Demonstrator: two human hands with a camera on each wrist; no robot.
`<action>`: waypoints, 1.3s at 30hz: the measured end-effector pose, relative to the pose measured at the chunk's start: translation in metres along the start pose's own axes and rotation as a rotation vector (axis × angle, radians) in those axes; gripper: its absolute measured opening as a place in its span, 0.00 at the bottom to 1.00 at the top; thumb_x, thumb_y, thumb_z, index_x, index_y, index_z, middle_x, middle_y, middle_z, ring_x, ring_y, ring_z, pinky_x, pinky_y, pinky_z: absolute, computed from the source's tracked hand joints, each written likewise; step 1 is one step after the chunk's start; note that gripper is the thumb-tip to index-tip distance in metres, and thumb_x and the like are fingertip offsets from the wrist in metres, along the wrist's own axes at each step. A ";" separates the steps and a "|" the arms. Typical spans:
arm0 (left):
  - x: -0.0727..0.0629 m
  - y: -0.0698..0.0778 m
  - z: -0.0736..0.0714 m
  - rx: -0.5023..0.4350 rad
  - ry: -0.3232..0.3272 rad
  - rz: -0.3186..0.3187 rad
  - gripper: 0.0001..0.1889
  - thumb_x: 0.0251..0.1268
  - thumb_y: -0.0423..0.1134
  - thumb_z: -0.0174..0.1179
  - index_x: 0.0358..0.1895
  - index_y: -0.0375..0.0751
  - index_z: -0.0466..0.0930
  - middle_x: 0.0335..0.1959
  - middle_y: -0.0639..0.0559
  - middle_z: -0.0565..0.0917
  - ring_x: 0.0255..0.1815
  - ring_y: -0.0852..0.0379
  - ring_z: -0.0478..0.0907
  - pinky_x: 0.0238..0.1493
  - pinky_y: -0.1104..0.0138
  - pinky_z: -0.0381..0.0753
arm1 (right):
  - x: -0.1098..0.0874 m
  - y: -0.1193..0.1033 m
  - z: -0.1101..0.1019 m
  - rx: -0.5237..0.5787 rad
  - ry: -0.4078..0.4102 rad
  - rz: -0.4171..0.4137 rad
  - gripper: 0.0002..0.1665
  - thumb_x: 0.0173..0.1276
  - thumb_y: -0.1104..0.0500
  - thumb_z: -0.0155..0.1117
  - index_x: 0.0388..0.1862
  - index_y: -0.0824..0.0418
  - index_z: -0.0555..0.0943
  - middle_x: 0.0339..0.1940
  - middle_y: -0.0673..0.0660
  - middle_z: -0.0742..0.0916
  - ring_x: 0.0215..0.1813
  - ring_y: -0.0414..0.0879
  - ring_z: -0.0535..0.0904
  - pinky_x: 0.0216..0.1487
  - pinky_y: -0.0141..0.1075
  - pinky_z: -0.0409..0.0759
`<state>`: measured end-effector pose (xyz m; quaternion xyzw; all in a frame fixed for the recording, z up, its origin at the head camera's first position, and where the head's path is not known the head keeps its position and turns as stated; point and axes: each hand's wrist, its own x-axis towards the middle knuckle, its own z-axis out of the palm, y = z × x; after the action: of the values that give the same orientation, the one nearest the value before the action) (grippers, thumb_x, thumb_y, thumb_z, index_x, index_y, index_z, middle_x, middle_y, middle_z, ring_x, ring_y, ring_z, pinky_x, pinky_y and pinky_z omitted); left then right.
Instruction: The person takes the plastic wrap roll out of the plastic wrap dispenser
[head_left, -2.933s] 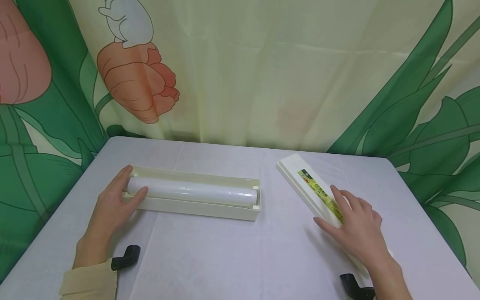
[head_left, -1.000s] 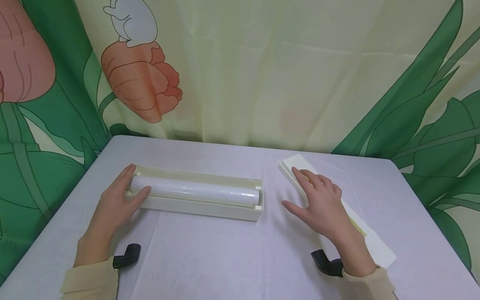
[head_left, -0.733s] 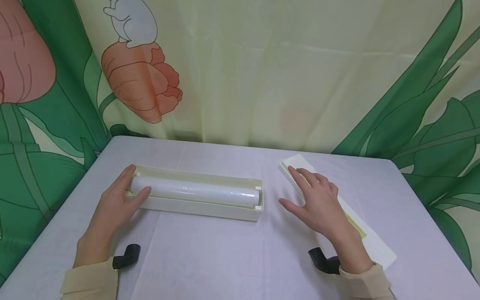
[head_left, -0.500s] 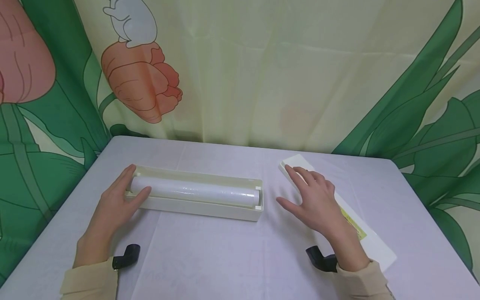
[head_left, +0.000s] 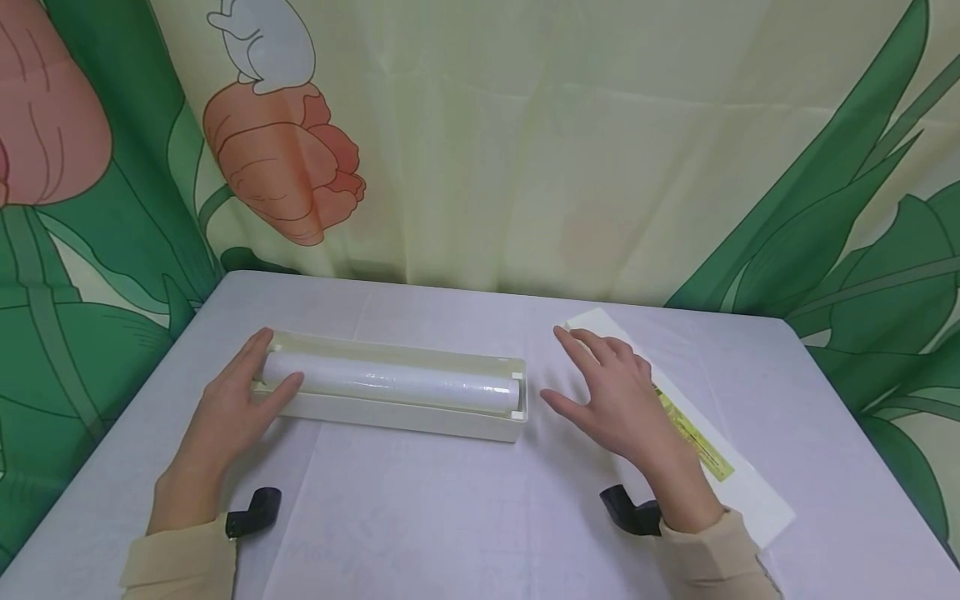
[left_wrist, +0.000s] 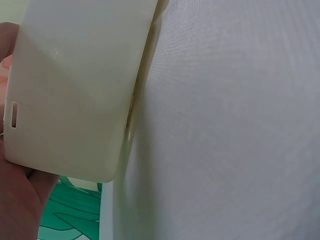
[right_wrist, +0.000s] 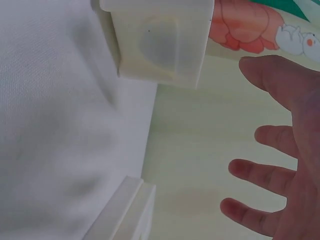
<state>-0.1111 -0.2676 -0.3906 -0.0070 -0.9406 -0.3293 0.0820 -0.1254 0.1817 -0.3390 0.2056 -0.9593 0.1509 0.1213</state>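
Left hand [head_left: 228,408] grasps the box [head_left: 405,419] by its end; firm, even pressure should steady it. Right hand [head_left: 618,408] hovers empty, fingers spread, near the lid [head_left: 697,435].

Soft even light, small glints on roll [head_left: 390,382], diffuse shadows

The right hand [right_wrist: 305,170] is showing at the right edge, thumb [right_wrist: 275,80] and three fingers [right_wrist: 260,175] standing apart, a gap showing between the thumb and the white box [right_wrist: 187,35] above, whose end is bearing a greyish rounded patch [right_wrist: 157,46]. A white lid [right_wrist: 125,210] is jutting in from below, white cloth [right_wrist: 45,125] is filling the left, and a pale curtain [right_wrist: 200,130] printed with a white rabbit [right_wrist: 290,41] is hanging beyond
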 end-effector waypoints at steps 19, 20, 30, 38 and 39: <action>0.000 -0.002 0.001 -0.008 0.006 0.006 0.44 0.75 0.55 0.57 0.81 0.35 0.47 0.80 0.34 0.52 0.78 0.31 0.50 0.72 0.35 0.53 | 0.014 -0.017 0.008 -0.009 -0.029 -0.041 0.44 0.65 0.44 0.71 0.77 0.54 0.68 0.69 0.59 0.76 0.68 0.67 0.67 0.61 0.67 0.66; 0.000 -0.002 0.001 -0.009 0.006 0.005 0.44 0.75 0.56 0.57 0.81 0.35 0.47 0.80 0.34 0.52 0.78 0.31 0.50 0.72 0.35 0.53 | 0.015 -0.018 0.008 -0.008 -0.030 -0.045 0.44 0.65 0.43 0.71 0.77 0.54 0.68 0.69 0.59 0.76 0.68 0.66 0.67 0.61 0.67 0.66; -0.001 -0.001 0.002 -0.019 0.003 0.013 0.44 0.75 0.55 0.57 0.81 0.35 0.47 0.80 0.35 0.52 0.78 0.32 0.50 0.72 0.36 0.53 | 0.024 -0.029 0.017 0.013 -0.060 -0.109 0.44 0.64 0.43 0.72 0.77 0.54 0.69 0.70 0.57 0.76 0.67 0.66 0.67 0.61 0.65 0.67; -0.001 -0.002 0.003 -0.013 0.006 0.011 0.44 0.74 0.56 0.57 0.81 0.35 0.47 0.80 0.35 0.52 0.78 0.33 0.50 0.72 0.36 0.53 | 0.028 -0.036 0.026 0.023 -0.064 -0.172 0.42 0.65 0.44 0.72 0.75 0.53 0.71 0.70 0.54 0.77 0.67 0.63 0.68 0.60 0.63 0.66; -0.001 -0.003 0.003 -0.012 0.009 0.012 0.44 0.74 0.56 0.57 0.81 0.35 0.47 0.80 0.35 0.52 0.78 0.33 0.50 0.72 0.36 0.53 | 0.028 -0.037 0.026 0.023 -0.067 -0.175 0.42 0.65 0.44 0.72 0.75 0.52 0.71 0.70 0.54 0.77 0.67 0.63 0.68 0.60 0.63 0.66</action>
<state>-0.1105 -0.2676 -0.3949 -0.0116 -0.9383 -0.3343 0.0881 -0.1388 0.1304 -0.3463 0.2951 -0.9393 0.1438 0.0994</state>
